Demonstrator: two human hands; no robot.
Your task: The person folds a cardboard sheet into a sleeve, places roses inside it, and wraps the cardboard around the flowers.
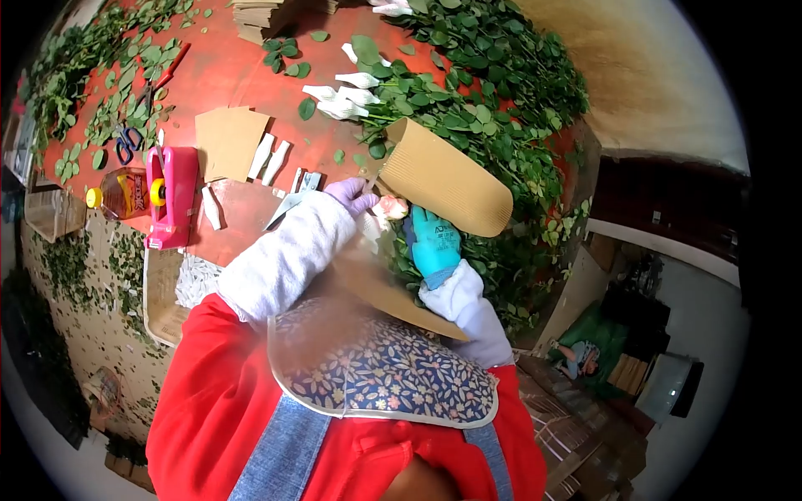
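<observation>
My left hand (352, 196), in a thin purple glove, has its fingers pinched together beside pale pink roses (390, 208); what they hold is too small to make out. Just right of the blooms, my right hand (435, 240), in a teal work glove, is closed around the roses below their heads. A curved sheet of corrugated cardboard (451, 181) stands up behind the roses. Closer to my apron, a second brown cardboard piece (397, 302) slants beneath my hands, partly blurred. White foam-net-covered flower heads (342, 103) lie beyond my left hand.
Leafy rose stems (501, 75) cover the table's right side. On the left are a pink tape dispenser (173, 196), a bottle (125, 194), scissors (128, 144), flat cardboard sheets (230, 140) and white net sleeves (267, 159). A basket (159, 296) holds white pieces below the red table's edge.
</observation>
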